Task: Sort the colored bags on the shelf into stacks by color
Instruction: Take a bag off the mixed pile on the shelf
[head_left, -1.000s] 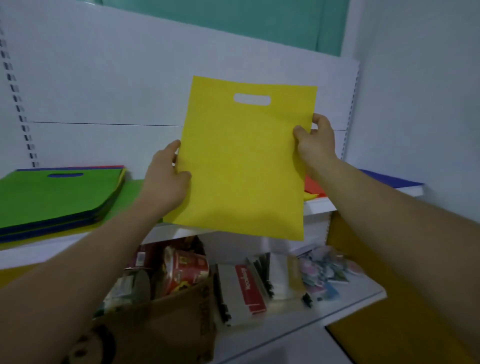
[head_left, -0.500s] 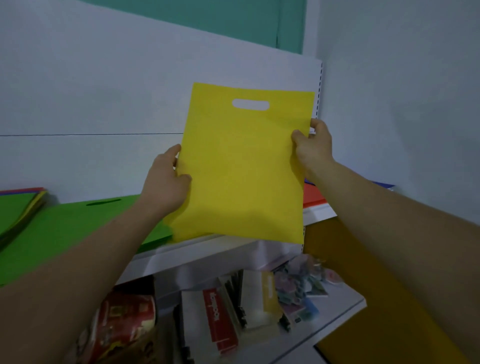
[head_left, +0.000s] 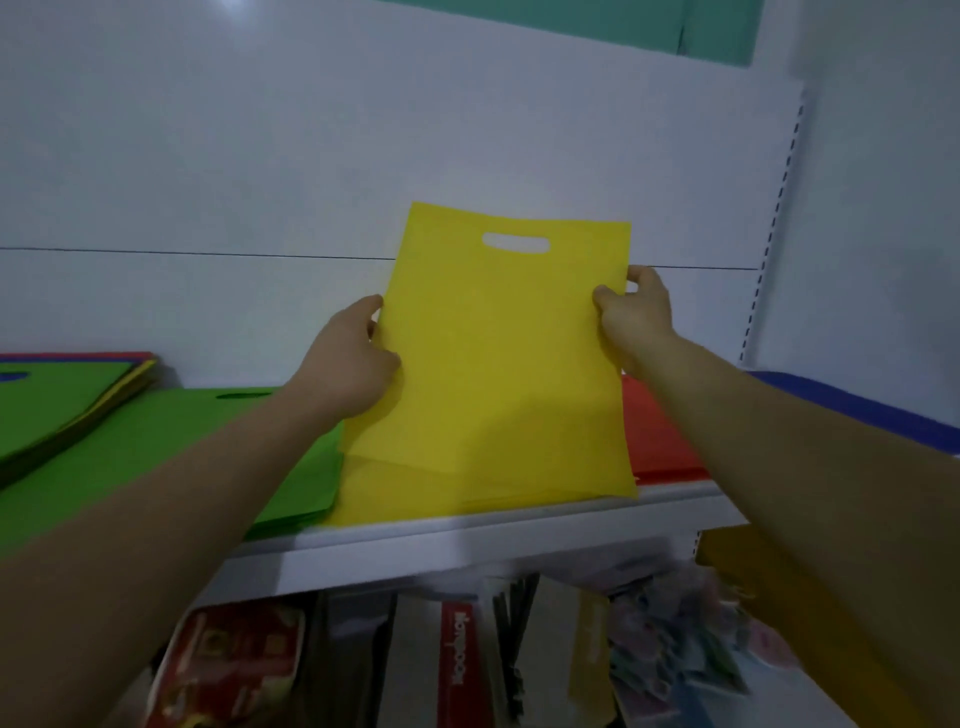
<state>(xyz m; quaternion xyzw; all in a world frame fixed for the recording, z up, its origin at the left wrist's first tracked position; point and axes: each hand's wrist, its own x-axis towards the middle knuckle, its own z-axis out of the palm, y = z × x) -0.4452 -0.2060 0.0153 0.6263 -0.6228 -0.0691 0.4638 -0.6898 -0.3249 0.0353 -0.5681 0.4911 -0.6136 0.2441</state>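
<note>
At the far left of the shelf (head_left: 467, 545) lies a mixed pile (head_left: 57, 400) of bags, a green one on top and yellow, red and dark edges showing beneath it. Just beside it lies a flat green stack (head_left: 171, 447), partly hidden by the person's left forearm. Next comes the left hand (head_left: 348, 364), thumb on the front and fingers curled behind the left edge of the yellow bag (head_left: 498, 353), pinching it. That bag is held upright above the shelf, handle cutout at the top, its lower edge hanging over a yellow stack (head_left: 395, 493) at the shelf's front; whether they touch I cannot tell. On the bag's right edge, the right hand (head_left: 636, 322) pinches it between thumb and fingers. Beyond lies a red stack (head_left: 657, 436), then a blue stack (head_left: 857, 402) at the far right. Below the shelf, packaged goods (head_left: 457, 660) stand on a lower level.
</note>
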